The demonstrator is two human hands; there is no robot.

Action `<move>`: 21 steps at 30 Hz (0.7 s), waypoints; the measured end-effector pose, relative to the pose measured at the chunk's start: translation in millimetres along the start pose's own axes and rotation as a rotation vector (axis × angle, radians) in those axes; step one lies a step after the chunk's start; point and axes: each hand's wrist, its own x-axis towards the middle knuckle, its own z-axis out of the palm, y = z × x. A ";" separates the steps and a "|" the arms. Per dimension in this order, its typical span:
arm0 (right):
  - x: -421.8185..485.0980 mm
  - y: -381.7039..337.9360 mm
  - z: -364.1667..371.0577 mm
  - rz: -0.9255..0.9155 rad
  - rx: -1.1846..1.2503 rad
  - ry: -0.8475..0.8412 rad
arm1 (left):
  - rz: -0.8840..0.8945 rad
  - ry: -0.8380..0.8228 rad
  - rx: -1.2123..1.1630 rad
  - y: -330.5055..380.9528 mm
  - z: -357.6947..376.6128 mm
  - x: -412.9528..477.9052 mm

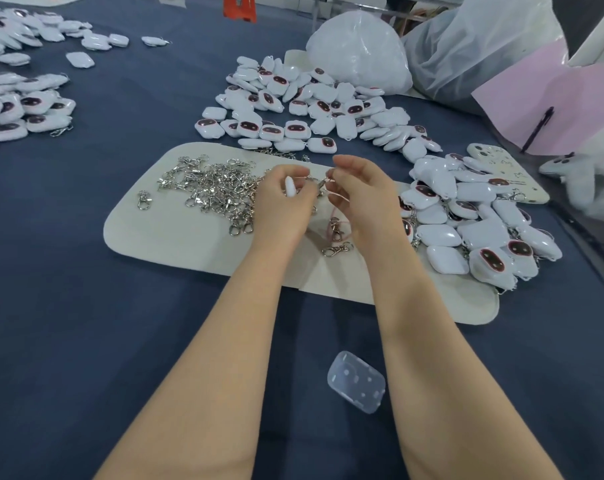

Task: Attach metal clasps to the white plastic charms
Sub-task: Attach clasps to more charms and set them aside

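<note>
Single head view — wide-angle, looks forward-down over forearms, close above mat (176, 237) — no second view.

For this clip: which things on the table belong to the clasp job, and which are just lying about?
Job: charm in left hand, clasp at right hand, clasp pile, charm heap, mat.
Lying about: clear case, phone, plastic bags, pink sheet.

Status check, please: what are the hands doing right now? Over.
Left hand grips a white charm. Right hand pinches a metal clasp beside it. Nothing in the way.
</note>
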 end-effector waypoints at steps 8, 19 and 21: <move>-1.2 0.3 3.0 -0.177 -0.246 -0.034 | 0.149 0.008 0.144 -2.5 -2.1 1.3; -5.4 5.8 17.3 -0.422 -0.588 -0.013 | 0.097 0.052 0.176 -2.9 -2.8 4.6; -5.4 4.8 17.9 -0.386 -0.548 0.000 | 0.089 0.063 0.189 -1.1 -3.3 5.1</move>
